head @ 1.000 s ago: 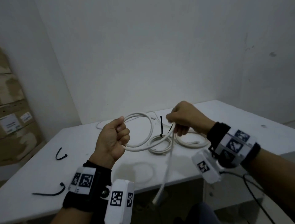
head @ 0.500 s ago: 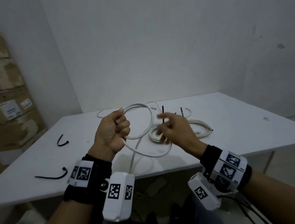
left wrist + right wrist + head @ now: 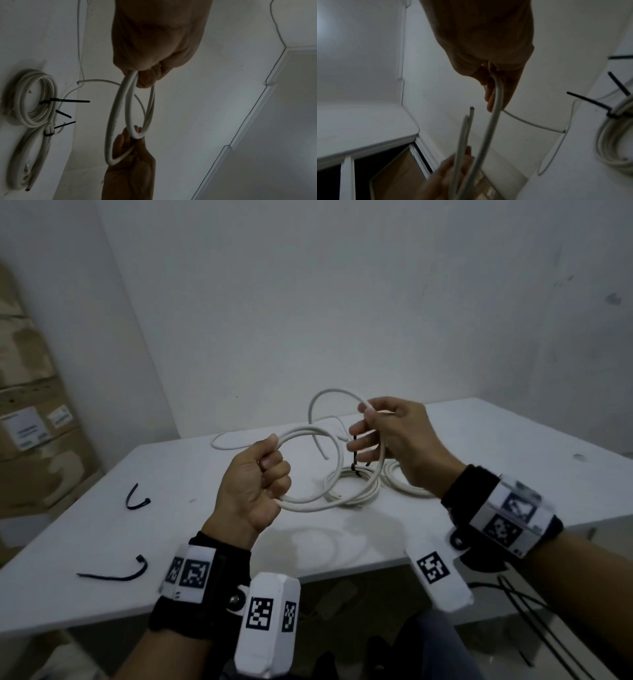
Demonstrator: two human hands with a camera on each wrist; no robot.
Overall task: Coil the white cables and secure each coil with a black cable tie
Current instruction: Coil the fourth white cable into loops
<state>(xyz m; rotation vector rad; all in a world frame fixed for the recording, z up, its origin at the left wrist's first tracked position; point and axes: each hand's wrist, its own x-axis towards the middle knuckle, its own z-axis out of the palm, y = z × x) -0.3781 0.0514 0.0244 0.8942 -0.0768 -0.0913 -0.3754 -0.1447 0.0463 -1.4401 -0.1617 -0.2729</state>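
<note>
My left hand (image 3: 270,474) is a fist that grips a loose coil of white cable (image 3: 329,446) above the table's front; its loops (image 3: 120,115) hang from the fist. My right hand (image 3: 370,433) pinches the same cable (image 3: 496,101) at the coil's far side, and the free end (image 3: 323,455) curls in the air between the hands. Behind them on the table lie two finished white coils (image 3: 356,487), (image 3: 34,101), each bound with a black cable tie (image 3: 354,470), (image 3: 68,100). Two loose black ties (image 3: 137,498), (image 3: 113,573) lie at the left.
The white table (image 3: 496,446) stands in a corner of white walls. Another thin white cable (image 3: 226,441) lies near the back edge. Cardboard boxes (image 3: 30,440) are stacked at the left, and black cords (image 3: 534,618) trail on the floor at the right.
The cable tail that hung over the table's front edge has been drawn up. My right hand let go, opened, then took the cable again and raised a new loop beside the left fist.
</note>
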